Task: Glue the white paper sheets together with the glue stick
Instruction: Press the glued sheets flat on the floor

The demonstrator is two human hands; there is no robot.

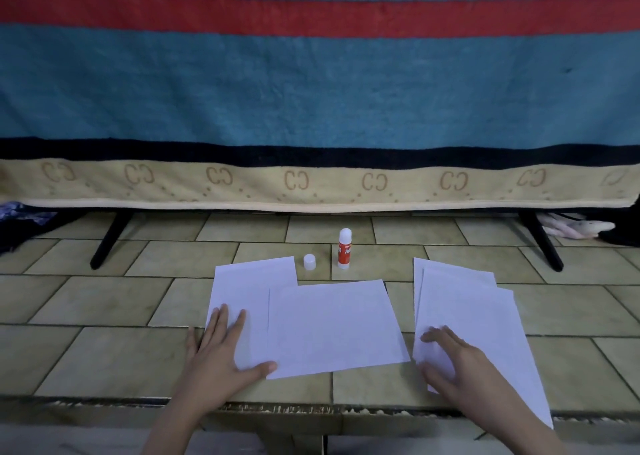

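The left hand [221, 354] lies flat, fingers straight, on two overlapping paper sheets [332, 326]. The right hand [453, 361] rests relaxed, seemingly pressing the right stack [485, 316] overhanging the tabletop [104, 302] edge. The glue stick [345, 248] stands uncapped behind, beside its cap [309, 261].

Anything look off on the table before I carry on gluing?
Only small things: the glue stick stands uncapped, its cap apart beside it, and the right paper stack overhangs the table edge.

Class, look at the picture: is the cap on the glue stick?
No. The white cap stands by itself on the tiled surface, left of the upright glue stick, whose white tip is bare.
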